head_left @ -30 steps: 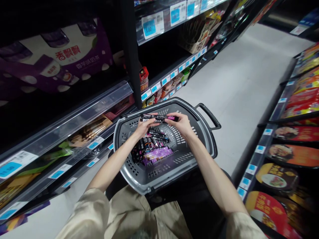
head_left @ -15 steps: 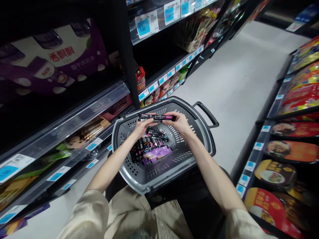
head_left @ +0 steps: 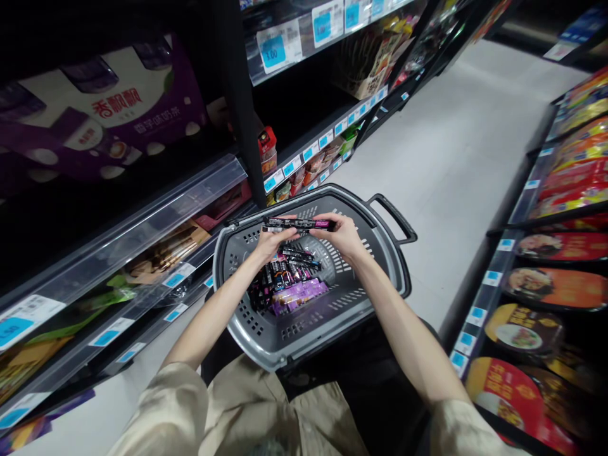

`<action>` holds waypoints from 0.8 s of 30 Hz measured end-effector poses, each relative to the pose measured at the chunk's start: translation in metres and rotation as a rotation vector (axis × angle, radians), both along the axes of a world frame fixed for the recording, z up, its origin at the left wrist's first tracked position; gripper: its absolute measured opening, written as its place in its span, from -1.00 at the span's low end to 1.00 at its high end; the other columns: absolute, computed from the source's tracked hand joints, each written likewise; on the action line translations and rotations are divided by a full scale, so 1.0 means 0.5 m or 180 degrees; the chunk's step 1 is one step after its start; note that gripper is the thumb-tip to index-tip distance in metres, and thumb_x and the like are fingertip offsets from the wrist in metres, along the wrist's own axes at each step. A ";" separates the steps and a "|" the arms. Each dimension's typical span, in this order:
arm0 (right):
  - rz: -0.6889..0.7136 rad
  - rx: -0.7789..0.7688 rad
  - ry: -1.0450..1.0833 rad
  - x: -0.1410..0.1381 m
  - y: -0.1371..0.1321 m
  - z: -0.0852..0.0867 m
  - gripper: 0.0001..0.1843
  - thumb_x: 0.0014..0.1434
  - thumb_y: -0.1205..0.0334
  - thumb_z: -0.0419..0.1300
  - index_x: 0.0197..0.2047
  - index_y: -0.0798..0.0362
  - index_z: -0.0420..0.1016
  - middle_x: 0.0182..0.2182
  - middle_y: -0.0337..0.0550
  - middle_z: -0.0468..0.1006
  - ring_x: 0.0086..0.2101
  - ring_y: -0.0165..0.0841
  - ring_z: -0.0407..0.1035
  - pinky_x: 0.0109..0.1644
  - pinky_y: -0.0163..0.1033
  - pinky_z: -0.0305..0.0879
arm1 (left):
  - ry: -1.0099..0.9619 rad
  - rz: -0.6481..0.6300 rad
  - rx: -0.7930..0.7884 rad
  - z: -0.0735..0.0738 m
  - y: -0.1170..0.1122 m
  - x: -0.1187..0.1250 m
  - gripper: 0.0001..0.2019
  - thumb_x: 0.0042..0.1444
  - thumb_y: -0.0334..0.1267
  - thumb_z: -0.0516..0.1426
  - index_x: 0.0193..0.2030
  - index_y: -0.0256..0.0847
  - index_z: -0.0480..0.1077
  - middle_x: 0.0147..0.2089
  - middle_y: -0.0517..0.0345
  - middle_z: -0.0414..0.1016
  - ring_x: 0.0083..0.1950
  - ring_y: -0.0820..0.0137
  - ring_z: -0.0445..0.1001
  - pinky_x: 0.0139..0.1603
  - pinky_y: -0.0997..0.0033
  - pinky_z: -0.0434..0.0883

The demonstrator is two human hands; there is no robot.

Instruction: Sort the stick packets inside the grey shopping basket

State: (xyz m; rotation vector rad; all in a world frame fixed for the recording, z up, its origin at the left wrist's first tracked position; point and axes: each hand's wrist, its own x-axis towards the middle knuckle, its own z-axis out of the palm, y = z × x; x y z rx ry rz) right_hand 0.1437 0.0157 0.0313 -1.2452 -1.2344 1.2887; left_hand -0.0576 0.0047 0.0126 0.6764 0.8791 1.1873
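Between my two hands, above the grey shopping basket, is a bundle of slim black snack packets with a pink patch at its right end. My left hand grips the bundle's left part, thumb on the near side. At the right end, the fingers of my right hand are closed on the same bundle. Below, inside the basket, lie more black snack packets and purple packets, heaped toward the left. The print on the packets is too small to read.
Shelves with blue price tags run along the left, with a purple milk tea carton on one. The basket's handle juts out to the right over the aisle floor. At right, another shelf holds packaged food bowls.
My left thumb has shifted slightly on the packets. Otherwise the hands, packets and basket keep their places.
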 end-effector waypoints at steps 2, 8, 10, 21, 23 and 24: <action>-0.0010 -0.0002 -0.0009 0.000 -0.001 0.001 -0.53 -0.26 0.11 0.61 -0.22 0.04 0.73 -0.32 -0.16 0.67 -0.30 -0.25 0.50 -0.11 -0.10 0.45 | 0.0004 0.0007 -0.0020 -0.001 0.001 0.000 -0.24 -0.32 -0.17 0.55 0.13 -0.19 0.56 -0.20 0.14 0.67 -0.19 0.36 0.65 -0.15 0.40 0.64; -0.0028 -0.0142 0.0093 -0.007 -0.003 0.009 -0.52 -0.29 0.10 0.61 -0.24 0.05 0.72 -0.41 -0.19 0.62 -0.44 -0.34 0.41 -0.33 -0.17 0.43 | 0.0067 -0.0031 -0.0060 -0.014 0.006 -0.003 -0.31 -0.23 -0.17 0.52 0.12 -0.22 0.56 -0.13 0.08 0.68 -0.16 0.31 0.65 -0.11 0.29 0.65; -0.0056 -0.0170 0.0118 -0.010 -0.005 0.012 -0.52 -0.30 0.09 0.62 -0.26 0.05 0.72 -0.40 -0.18 0.62 -0.43 -0.34 0.41 -0.37 -0.18 0.44 | 0.0070 -0.0003 -0.0084 -0.016 0.007 -0.003 -0.38 -0.21 -0.17 0.52 0.06 -0.25 0.59 -0.11 0.06 0.68 -0.16 0.32 0.65 -0.12 0.30 0.65; -0.0126 -0.0357 0.0225 -0.013 -0.006 0.016 -0.51 -0.36 0.11 0.63 -0.29 0.05 0.73 -0.37 -0.14 0.62 -0.36 -0.29 0.45 -0.40 -0.22 0.48 | 0.0044 0.0088 -0.0127 -0.008 0.005 0.003 -0.44 -0.27 -0.11 0.55 -0.10 -0.31 0.62 -0.17 0.07 0.67 -0.26 0.40 0.61 -0.30 0.43 0.63; -0.0124 -0.0379 0.0220 -0.014 -0.006 0.017 -0.51 -0.36 0.11 0.63 -0.29 0.05 0.73 -0.37 -0.14 0.62 -0.36 -0.30 0.44 -0.40 -0.22 0.48 | 0.0022 0.0080 -0.0121 -0.007 0.005 0.002 -0.43 -0.28 -0.11 0.55 -0.09 -0.30 0.62 -0.20 0.09 0.67 -0.28 0.42 0.61 -0.31 0.45 0.63; -0.0123 -0.0391 0.0213 -0.014 -0.006 0.017 -0.51 -0.37 0.11 0.63 -0.29 0.05 0.73 -0.38 -0.15 0.62 -0.36 -0.30 0.44 -0.39 -0.21 0.48 | 0.0015 0.0073 -0.0118 -0.006 0.006 0.002 -0.42 -0.28 -0.11 0.55 -0.09 -0.30 0.62 -0.21 0.10 0.67 -0.28 0.42 0.61 -0.30 0.45 0.64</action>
